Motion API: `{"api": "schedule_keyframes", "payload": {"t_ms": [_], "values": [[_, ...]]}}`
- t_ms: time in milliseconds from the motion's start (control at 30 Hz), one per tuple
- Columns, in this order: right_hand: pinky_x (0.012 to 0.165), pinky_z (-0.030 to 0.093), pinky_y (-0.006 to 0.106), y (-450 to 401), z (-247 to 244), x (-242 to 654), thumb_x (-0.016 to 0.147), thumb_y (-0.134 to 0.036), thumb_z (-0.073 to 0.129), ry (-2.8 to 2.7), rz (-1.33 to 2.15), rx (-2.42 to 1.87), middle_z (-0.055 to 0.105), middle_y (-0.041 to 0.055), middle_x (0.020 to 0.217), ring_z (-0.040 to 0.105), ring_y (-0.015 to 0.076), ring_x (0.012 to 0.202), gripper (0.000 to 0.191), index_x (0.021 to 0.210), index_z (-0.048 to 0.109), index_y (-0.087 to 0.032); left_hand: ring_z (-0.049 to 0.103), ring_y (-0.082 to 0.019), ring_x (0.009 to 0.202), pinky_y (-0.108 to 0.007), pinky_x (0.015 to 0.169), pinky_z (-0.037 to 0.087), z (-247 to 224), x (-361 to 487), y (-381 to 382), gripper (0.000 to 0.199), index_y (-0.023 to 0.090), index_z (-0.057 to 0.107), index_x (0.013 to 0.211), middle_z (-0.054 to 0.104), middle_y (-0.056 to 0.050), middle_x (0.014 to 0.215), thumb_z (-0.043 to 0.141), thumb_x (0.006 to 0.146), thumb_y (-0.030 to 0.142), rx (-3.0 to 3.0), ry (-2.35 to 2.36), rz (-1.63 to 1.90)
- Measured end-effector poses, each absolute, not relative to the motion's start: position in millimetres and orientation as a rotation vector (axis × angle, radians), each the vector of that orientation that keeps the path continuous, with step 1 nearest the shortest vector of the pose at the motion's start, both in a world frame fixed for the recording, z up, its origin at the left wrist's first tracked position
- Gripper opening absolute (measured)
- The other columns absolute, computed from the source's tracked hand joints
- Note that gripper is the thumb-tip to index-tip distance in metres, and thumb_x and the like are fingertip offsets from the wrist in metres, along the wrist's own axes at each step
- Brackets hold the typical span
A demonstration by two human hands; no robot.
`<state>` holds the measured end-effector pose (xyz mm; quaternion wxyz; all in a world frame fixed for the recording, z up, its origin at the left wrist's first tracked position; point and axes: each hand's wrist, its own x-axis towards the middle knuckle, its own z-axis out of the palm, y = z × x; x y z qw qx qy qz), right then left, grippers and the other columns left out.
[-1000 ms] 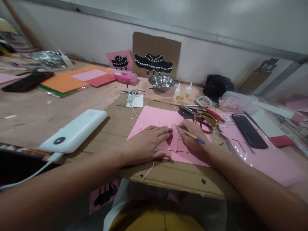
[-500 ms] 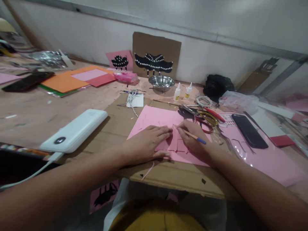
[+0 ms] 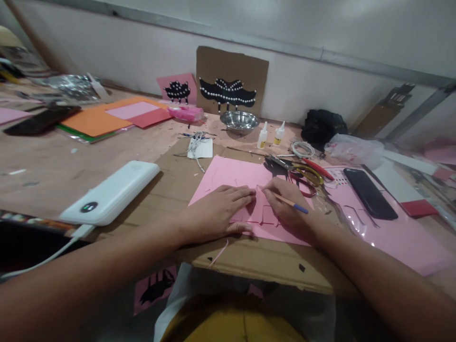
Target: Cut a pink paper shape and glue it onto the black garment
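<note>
A pink sheet of paper (image 3: 228, 172) lies on brown cardboard in front of me. My left hand (image 3: 223, 209) rests flat on it, fingers stretched toward the right and thumb apart. In my right hand (image 3: 283, 197) is a pen (image 3: 290, 204) with an orange barrel and a blue end, its tip down at the paper close to my left fingertips. Lines outlining a shape, with a small square, show on the paper between my hands. Beyond my right hand, scissors (image 3: 306, 175) with yellow handles and another red-handled pair lie on a black cut-out.
A white power bank (image 3: 110, 194) with a cable lies left. Behind the paper stand a metal bowl (image 3: 240, 121) and two glue bottles (image 3: 262, 136). A black phone (image 3: 370, 194) rests on pink plastic-covered sheets at right. Beaded black cut-outs on cardboard (image 3: 231, 64) lean against the wall.
The pen's blue end has shifted slightly to the right and down. My left hand stays almost where it was, and the other things have not moved.
</note>
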<state>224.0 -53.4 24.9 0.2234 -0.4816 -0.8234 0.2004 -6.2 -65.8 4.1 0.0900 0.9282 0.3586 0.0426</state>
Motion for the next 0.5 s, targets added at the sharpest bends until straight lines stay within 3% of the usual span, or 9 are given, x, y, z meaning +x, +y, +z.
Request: {"api": "schedule_keyframes", "payload": {"t_ms": [500], "values": [[0.061,0.036,0.024,-71,55,220,0.094,-0.017,0.045,-2.341,0.515,-1.428,0.057,0.0012,0.076,0.046,0.0121,0.066,0.019,0.076,0.05,-0.019,0.041,-0.027,0.145,-0.04,0.118,0.03,3,-7,-65,0.077,0.014,0.047,0.148,0.044,-0.014,0.157,0.036,0.095,0.07,2.788,1.051,0.16]]}}
